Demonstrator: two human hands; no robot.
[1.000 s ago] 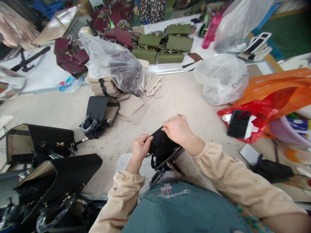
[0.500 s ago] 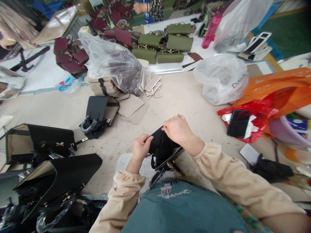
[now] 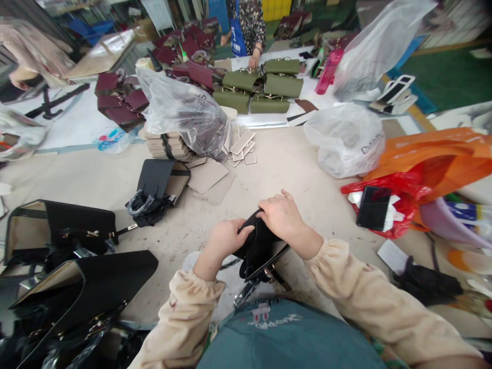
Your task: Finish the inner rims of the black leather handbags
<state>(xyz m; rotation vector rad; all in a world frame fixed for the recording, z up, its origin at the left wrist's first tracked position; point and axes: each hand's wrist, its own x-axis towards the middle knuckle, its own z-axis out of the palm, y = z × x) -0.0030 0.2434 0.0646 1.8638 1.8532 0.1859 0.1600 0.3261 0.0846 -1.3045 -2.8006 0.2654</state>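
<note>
A black handbag with gold-coloured metal fittings sits at the table's near edge, its mouth facing up and its dark lining showing. My left hand pinches the bag's left rim between thumb and fingers. On the far rim, my right hand grips the edge with its fingers curled over it. The bag's underside and the fingertips inside it are hidden. Further left lies another black bag with its flap raised and a plastic-wrapped handle.
More black bags crowd the left side. Beige card pieces and a plastic sack lie ahead. Olive bags stand at the back, near a person's hand. Rightward are a phone on a red bag and an orange bag.
My left hand has turned and shifted slightly along the bag's rim, while my right hand keeps its hold. The view has tilted up, bringing more of the person across the table into sight.
</note>
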